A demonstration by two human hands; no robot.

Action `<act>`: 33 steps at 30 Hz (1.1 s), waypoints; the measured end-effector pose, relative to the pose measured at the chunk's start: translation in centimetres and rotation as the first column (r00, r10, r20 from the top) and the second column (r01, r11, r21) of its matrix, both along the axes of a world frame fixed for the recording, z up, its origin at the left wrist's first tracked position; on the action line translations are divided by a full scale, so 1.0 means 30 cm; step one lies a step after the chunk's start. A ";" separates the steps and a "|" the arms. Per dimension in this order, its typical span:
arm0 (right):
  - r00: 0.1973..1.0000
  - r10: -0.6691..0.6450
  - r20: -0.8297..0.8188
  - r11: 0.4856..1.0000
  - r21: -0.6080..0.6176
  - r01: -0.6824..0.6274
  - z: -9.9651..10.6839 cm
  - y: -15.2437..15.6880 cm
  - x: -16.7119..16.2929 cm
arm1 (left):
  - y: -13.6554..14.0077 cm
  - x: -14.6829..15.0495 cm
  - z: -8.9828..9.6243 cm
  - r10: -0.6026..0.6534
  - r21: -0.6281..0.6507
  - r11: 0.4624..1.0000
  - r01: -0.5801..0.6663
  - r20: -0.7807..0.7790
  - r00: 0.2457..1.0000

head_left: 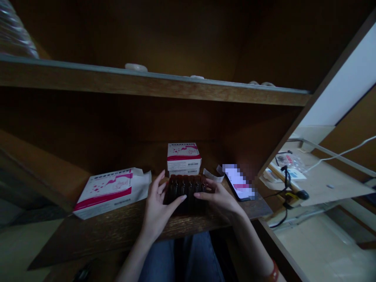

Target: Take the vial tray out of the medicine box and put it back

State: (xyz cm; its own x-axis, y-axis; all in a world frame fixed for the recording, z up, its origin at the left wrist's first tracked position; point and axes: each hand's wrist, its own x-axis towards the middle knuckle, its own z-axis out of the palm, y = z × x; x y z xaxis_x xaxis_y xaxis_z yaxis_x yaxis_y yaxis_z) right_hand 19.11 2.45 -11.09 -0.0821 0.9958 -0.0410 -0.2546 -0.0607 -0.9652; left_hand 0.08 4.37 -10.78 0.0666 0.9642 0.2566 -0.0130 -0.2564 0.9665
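Observation:
A row of several dark brown vials [190,196] stands packed side by side at the front of the wooden shelf. My left hand [158,209] is round its left end, thumb across the front and fingers at the side and back. From the other side my right hand [221,199] grips the right end, its thumb also on the front. Just behind the vials sits a white and pink box [184,159], apparently on top of another one. To the left lies a larger-looking white and pink box [107,192] with a flap open at its right end.
A curled white strip [214,176] and a lit phone [239,184] lie right of the vials. Above runs a shelf edge [164,84] with small pale rings [136,67] on it. A side panel, a metal-framed table [331,184] and cables are at the right.

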 end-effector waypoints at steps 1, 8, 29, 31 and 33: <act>1.000 -0.013 0.005 1.000 0.022 0.013 0.009 0.000 -0.002 | -0.002 0.003 0.010 0.005 0.006 1.000 -0.005 0.015 1.000; 0.991 -0.125 -0.040 0.981 0.146 0.130 0.141 0.002 -0.035 | -0.016 -0.020 0.116 0.111 0.215 0.971 -0.100 -0.039 0.993; 0.968 0.056 -0.245 0.990 -0.114 -0.087 0.210 0.058 -0.035 | 0.131 -0.111 0.142 -0.076 0.509 0.819 0.266 -0.363 0.929; 0.971 0.105 -0.215 0.984 -0.121 -0.133 0.170 0.053 -0.024 | 0.120 -0.098 0.113 -0.120 0.395 0.886 0.242 -0.309 0.944; 0.970 0.175 -0.166 0.972 -0.125 -0.197 0.130 0.049 -0.011 | 0.103 -0.081 0.094 -0.083 0.313 0.935 0.168 -0.268 0.960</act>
